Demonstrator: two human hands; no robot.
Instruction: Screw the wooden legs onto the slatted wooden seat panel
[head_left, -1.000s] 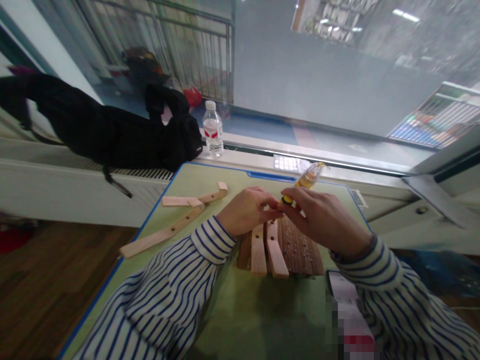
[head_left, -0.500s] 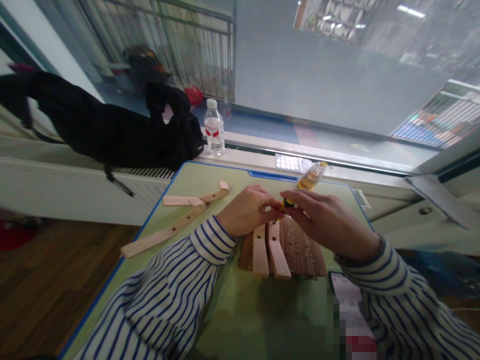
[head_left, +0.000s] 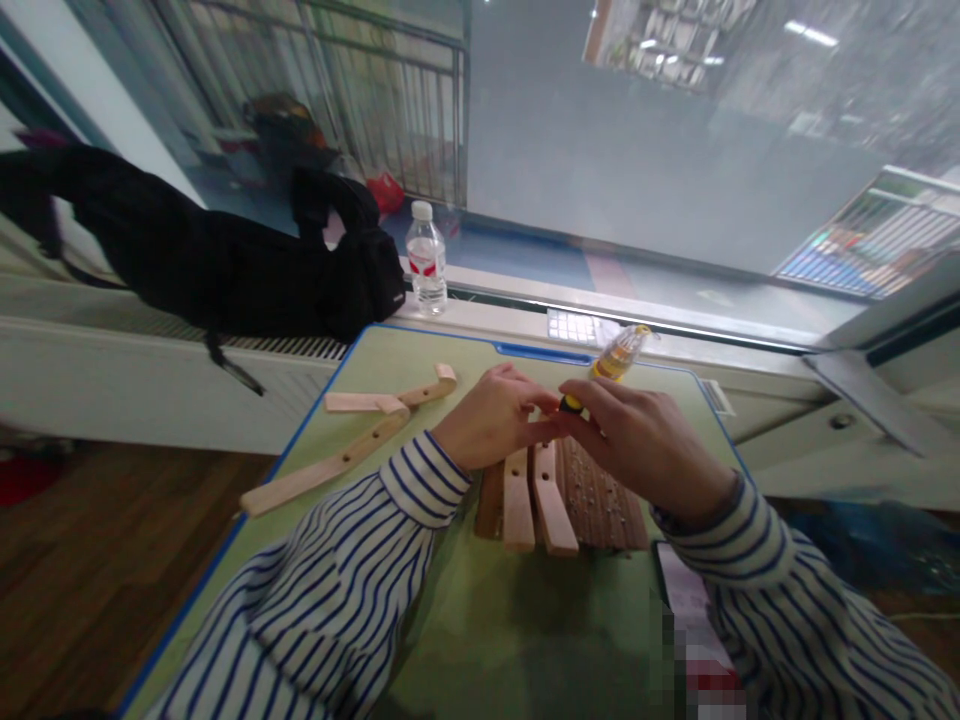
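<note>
The right hand (head_left: pixel 649 440) closes its fingers round a yellow-and-black handle (head_left: pixel 571 404), mostly hidden, above a brown, grained board (head_left: pixel 592 490) dotted with small shiny bits. The left hand (head_left: pixel 499 418) holds thumb and fingers narrowly together beside it; whether they grip anything cannot be told. Two drilled, pale wooden strips (head_left: pixel 518 515) lie on the board, upper ends concealed. Leftward, two hooked wooden pieces (head_left: pixel 326 470) lie on the green, blue-edged table (head_left: pixel 465 620). Beyond, a black bag (head_left: pixel 225 265) and clear bottle (head_left: pixel 427 265) rest before the window.
</note>
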